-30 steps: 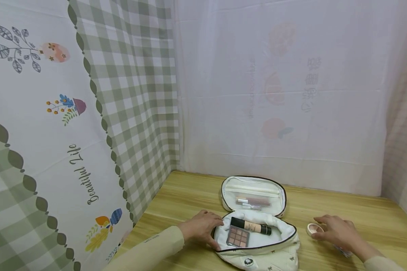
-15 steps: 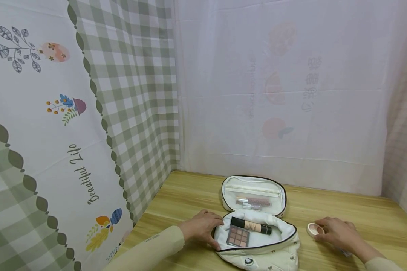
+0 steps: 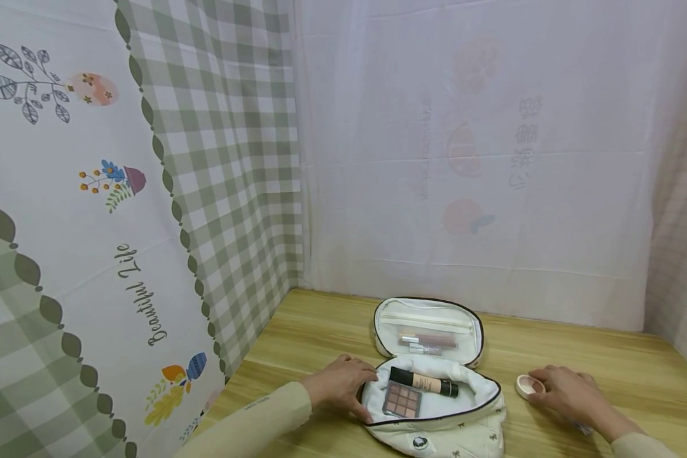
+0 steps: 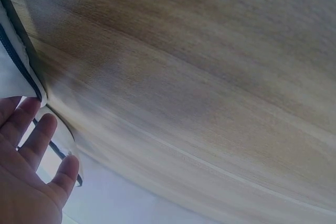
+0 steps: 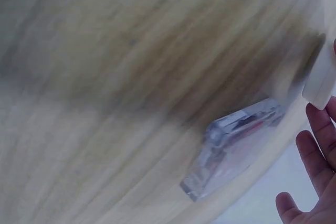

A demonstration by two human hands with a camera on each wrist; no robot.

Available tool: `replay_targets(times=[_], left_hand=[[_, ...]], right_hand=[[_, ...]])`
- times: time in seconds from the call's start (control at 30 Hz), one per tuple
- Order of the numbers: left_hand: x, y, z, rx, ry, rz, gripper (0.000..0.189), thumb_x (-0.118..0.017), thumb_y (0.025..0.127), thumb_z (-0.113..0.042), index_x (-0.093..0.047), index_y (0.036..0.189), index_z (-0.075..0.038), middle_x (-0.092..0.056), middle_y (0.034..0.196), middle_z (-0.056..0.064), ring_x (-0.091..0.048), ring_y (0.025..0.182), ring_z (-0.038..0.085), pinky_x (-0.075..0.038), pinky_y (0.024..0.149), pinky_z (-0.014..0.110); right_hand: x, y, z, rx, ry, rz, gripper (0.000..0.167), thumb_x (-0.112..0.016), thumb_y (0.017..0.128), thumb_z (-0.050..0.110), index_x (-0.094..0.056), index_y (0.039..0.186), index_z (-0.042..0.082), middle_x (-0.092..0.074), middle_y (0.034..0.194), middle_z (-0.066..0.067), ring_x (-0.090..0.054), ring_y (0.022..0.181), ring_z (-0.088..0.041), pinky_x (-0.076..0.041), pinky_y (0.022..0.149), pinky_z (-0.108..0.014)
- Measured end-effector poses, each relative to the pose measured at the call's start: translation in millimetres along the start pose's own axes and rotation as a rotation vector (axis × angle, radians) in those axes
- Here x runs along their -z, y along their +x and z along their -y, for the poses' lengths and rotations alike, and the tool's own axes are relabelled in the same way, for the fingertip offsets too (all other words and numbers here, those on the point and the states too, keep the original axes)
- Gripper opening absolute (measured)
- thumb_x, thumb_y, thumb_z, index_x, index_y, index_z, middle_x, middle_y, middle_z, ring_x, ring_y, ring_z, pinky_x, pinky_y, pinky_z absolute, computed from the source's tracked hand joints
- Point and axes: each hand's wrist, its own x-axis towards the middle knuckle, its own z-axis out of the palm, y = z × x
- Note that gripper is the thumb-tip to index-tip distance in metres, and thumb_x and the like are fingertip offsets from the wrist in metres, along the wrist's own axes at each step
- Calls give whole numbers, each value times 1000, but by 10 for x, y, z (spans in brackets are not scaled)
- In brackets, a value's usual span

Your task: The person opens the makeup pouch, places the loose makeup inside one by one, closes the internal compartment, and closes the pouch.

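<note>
My left hand (image 3: pixel 339 383) holds the left rim of a cream quilted makeup bag (image 3: pixel 460 436), which lies unzipped with its lid folded back. Inside the bag are an eyeshadow palette (image 3: pixel 402 401) and a black-capped tube of foundation (image 3: pixel 426 382). To the right of the bag, my right hand (image 3: pixel 572 395) pinches a small round white compact (image 3: pixel 527 385) with a peach-toned face. In the right wrist view the compact (image 5: pixel 319 80) is seen edge-on at the fingertips. A clear plastic case (image 5: pixel 236 153) lies on the table beneath that hand, mostly hidden in the head view.
Slim lip-product tubes (image 3: pixel 426 342) show through the clear pocket of the bag's lid (image 3: pixel 429 308). The wood-grain table (image 3: pixel 315 318) meets a white cloth (image 3: pixel 469 191) at the back and a green checked curtain (image 3: pixel 223 146) on the left.
The compact has tilted and shifted slightly left in my right hand. My left hand and the bag have stayed in place.
</note>
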Motion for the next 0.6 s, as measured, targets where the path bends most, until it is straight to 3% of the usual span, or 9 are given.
replay_targets(times=[0.27, 0.6], left_hand=[[4, -3, -16, 31, -4, 16, 84, -73, 71, -73, -58, 136, -22, -52, 141, -11, -45, 131, 9, -30, 110, 55], [26, -5, -25, 32, 3, 22, 85, -73, 71, -73, -58, 137, -22, -51, 141, -11, -45, 131, 10, -28, 111, 56]], right_hand=[[56, 92, 78, -19, 23, -27, 49, -81, 77, 39, -73, 110, 5, -71, 102, -12, -66, 92, -36, -40, 74, -66], [122, 159, 252, 23, 54, -102, 47, -81, 77, 40, -74, 109, 5, -71, 102, -11, -66, 94, -38, -39, 76, -66]])
